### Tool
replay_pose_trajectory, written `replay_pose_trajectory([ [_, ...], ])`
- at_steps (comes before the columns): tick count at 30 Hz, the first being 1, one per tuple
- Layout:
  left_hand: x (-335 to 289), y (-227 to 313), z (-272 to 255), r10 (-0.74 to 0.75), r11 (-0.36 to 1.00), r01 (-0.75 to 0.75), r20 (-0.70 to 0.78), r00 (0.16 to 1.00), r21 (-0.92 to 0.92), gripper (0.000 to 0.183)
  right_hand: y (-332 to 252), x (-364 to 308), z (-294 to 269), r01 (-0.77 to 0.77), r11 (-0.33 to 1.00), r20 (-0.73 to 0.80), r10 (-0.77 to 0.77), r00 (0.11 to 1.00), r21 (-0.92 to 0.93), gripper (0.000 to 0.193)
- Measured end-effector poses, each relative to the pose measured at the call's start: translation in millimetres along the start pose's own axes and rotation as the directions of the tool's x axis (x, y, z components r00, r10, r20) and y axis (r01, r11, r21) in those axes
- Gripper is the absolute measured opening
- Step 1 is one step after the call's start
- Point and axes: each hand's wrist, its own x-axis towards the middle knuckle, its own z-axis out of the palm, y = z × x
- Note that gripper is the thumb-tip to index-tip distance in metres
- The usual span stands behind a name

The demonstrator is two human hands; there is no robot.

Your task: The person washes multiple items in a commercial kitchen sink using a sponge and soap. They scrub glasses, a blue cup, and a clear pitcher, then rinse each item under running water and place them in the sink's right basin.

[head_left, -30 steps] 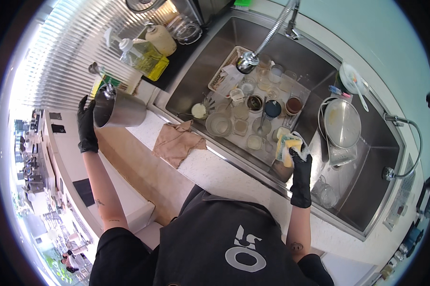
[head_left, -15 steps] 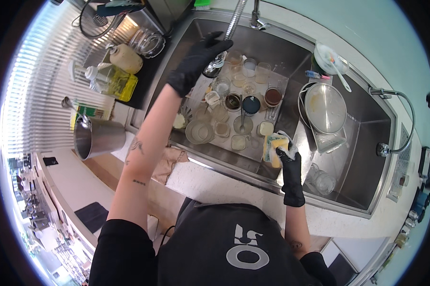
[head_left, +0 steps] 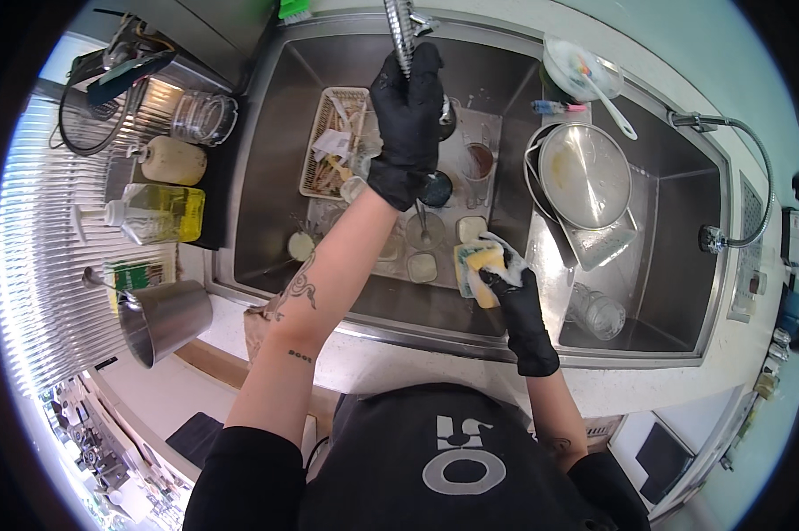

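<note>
My left hand [head_left: 407,128], in a black glove, is closed round the pull-down faucet sprayer, whose ribbed metal hose [head_left: 400,35] rises above the fingers. The hand covers much of the sprayer's head and several of the cups below it. In my right hand [head_left: 525,314], also black-gloved, is a yellow sponge [head_left: 484,270] with a green side; white suds cling to it and to the fingers. Beside the sponge, in the left basin, stand small square containers [head_left: 422,267], a clear cup [head_left: 424,232] with a spoon, and a brown-stained glass [head_left: 477,162].
Left in the sink lies a beige basket [head_left: 307,164] of utensils. A round metal pan [head_left: 585,175] and glass jars [head_left: 601,316] occupy the right side. Another hose faucet [head_left: 769,177] curves at right. Soap bottles [head_left: 180,212] and a steel bucket [head_left: 165,319] line the left.
My left hand has moved from open beside the sprayer to closed round it. The view has shifted, and the utensil basket now shows. The right hand still holds the sponge.
</note>
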Motion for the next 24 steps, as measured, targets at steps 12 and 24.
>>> replay_pose_trajectory([
  [12, -48, 12, -59, 0.2, 0.831, -0.172, 0.005, 0.98, 0.529, 0.028, -1, -3, -9, -0.073, 0.997, -0.108, 0.071, 0.992, -0.017, 0.043],
  [24, -141, -179, -109, -0.679, 0.046, 0.076, -0.025, 0.734, 0.996, 0.032, 2, -6, -20, -0.031, 1.0, -0.12, 0.031, 0.992, 0.005, 0.043],
])
